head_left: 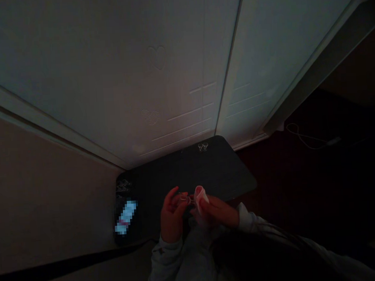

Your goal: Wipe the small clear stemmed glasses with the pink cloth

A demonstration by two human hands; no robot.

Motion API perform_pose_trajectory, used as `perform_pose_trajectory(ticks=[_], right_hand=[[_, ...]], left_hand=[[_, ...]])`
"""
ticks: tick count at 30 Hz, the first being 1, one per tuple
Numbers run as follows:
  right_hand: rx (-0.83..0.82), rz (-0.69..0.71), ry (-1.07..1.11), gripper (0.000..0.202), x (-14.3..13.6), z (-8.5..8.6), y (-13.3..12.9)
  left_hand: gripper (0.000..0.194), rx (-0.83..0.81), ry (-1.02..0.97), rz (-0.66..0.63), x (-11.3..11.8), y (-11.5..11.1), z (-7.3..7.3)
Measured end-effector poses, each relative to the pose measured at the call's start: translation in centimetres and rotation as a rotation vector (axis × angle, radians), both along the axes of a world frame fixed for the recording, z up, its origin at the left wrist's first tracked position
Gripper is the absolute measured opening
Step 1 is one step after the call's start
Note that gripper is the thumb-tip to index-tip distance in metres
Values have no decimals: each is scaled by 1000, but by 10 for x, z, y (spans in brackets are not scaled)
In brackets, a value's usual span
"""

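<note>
The room is dim. Over the near edge of a dark low table (176, 168), my left hand (172, 215) is closed, thumb and fingers pinching a small clear, shiny piece (184, 198) whose kind I cannot make out. Just to its right, my right hand (222, 210) grips a bunched pale pink cloth (199, 195). The cloth is right beside the clear piece; whether they touch is too dark to tell. A small clear butterfly-like piece (202, 146) lies near the table's far edge.
A lit phone (126, 217) lies at the table's left end, with several clear small pieces (123, 185) behind it. White panels (177, 73) with carved hearts rise behind the table. A white cable (315, 145) lies on the dark floor at right.
</note>
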State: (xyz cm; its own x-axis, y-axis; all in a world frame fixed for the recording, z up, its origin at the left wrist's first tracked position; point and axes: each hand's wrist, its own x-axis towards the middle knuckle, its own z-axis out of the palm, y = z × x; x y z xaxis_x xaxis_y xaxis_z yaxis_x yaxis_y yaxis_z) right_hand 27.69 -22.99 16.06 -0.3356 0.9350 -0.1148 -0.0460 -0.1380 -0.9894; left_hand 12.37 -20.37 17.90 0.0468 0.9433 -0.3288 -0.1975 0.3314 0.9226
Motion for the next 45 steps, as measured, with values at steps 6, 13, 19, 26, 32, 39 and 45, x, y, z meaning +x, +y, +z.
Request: perform_pose_trajectory(ticks=[6,13,19,26,32,39,45], right_hand=[[-99,-154,45,56,5,-7,2],[-75,-244,87,60,3,-5,1],[-187,-270,174,65,-11,-7,2],[-277,-258,287,57,-18,-1,4],[-325,-263,400,47,-24,-5,8],[-257,-317,269,40,-22,-7,11],[-223,-379,214,29,-18,-3,14]], left_hand=[[39,-9,4,-40,7,-4,-7],[31,169,283,-195,9,-7,-2],[37,440,588,-244,8,-11,-5],[20,492,729,-178,1,-11,-8],[23,674,848,-248,-8,-5,-10],[29,729,964,-330,-9,-4,-12],[28,707,909,-199,-8,-4,-14]])
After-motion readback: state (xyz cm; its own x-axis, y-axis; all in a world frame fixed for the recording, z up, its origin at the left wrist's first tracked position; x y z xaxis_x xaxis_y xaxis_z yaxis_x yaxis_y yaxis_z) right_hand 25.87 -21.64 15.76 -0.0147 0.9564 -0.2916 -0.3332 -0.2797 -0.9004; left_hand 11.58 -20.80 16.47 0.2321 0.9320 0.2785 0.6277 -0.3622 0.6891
